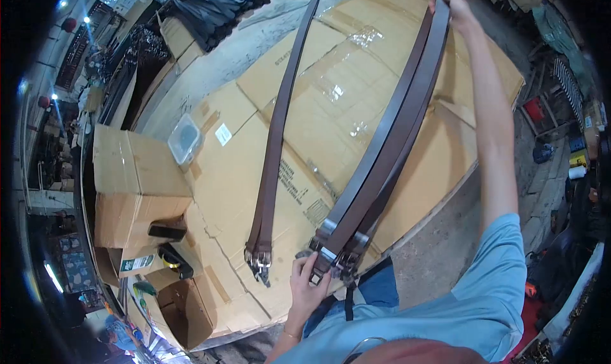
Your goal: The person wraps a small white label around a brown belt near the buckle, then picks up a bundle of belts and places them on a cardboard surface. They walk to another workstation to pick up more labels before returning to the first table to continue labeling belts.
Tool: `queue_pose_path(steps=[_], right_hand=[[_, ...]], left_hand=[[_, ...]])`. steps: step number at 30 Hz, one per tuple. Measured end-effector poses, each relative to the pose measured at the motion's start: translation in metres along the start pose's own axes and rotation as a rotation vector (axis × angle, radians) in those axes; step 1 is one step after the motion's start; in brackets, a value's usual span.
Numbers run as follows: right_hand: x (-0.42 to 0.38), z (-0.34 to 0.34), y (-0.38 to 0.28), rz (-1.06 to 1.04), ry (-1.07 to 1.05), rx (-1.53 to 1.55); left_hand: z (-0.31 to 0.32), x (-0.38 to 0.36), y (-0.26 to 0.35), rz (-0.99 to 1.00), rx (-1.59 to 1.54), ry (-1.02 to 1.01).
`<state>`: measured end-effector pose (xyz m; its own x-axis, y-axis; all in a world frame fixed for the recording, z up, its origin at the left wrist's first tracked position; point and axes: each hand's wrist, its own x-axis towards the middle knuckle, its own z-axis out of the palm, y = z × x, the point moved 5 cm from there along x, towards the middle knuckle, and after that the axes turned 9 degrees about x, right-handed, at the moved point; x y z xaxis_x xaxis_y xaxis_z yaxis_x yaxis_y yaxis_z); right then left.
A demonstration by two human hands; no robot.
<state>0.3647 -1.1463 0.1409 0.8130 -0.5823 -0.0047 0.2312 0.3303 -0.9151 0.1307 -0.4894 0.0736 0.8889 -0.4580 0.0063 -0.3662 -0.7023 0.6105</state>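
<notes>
Several dark brown leather belts [396, 132] lie in a loose bundle across the cardboard-covered table. My left hand [308, 286] is closed at their near end, with its fingers on a metal buckle. More buckles hang in a cluster just to the right of it. Up at the far end, my right hand [453, 9] grips the belt tips, its arm stretched out along the table's right side. To the left, apart from both hands, another few brown belts [275, 141] lie together, their silver buckles [259, 258] toward me.
Flattened cardboard [238, 167] covers the table. At left stand a cardboard box [143, 163], a clear plastic tub [185, 140], a dark phone-like object [167, 230] and a black-and-yellow item [175, 261]. Dark straps [213, 11] are piled at the back. A red stool [534, 109] is at right.
</notes>
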Motion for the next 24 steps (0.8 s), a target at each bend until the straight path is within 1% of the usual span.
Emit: queue_pose_path(steps=[1, 3, 4, 5, 6, 7, 8, 9, 10, 12, 19, 24], right_hand=[[0.007, -0.011, 0.017, 0.04, -0.008, -0.081], [0.044, -0.07, 0.078, 0.05, 0.093, -0.27], [0.068, -0.116, 0.114, 0.058, 0.358, -0.67], [0.037, -0.103, 0.113, -0.019, 0.236, -1.014], [0.006, -0.098, 0.121, 0.017, 0.518, -1.183], [0.001, -0.11, 0.145, -0.074, 0.534, -1.229], [-0.019, -0.103, 0.153, -0.053, 0.447, -1.217], [-0.036, -0.096, 0.162, -0.123, 0.372, -1.312], [-0.052, -0.087, 0.168, -0.113, 0.341, -1.376], [-0.068, -0.083, 0.182, -0.21, 0.381, -1.424], [-0.069, -0.075, 0.184, -0.177, 0.391, -1.536], [-0.068, -0.071, 0.185, -0.125, 0.378, -1.538]], left_hand=[[0.007, 0.005, 0.003, -0.017, 0.013, 0.0], [0.023, 0.013, 0.003, -0.023, 0.043, 0.005], [0.029, 0.018, 0.003, -0.039, 0.076, 0.006], [0.031, 0.024, 0.008, -0.011, 0.116, 0.016], [0.033, 0.028, 0.012, -0.006, 0.125, 0.011], [0.036, 0.032, 0.014, -0.034, 0.118, 0.0], [0.038, 0.035, 0.015, -0.065, 0.11, -0.01], [0.041, 0.038, 0.014, -0.116, 0.103, -0.047], [0.042, 0.041, 0.015, -0.119, 0.107, -0.051], [0.043, 0.044, 0.018, -0.101, 0.122, -0.038], [0.049, 0.043, 0.02, -0.055, 0.197, -0.016], [0.054, 0.037, 0.019, -0.042, 0.208, -0.067]])
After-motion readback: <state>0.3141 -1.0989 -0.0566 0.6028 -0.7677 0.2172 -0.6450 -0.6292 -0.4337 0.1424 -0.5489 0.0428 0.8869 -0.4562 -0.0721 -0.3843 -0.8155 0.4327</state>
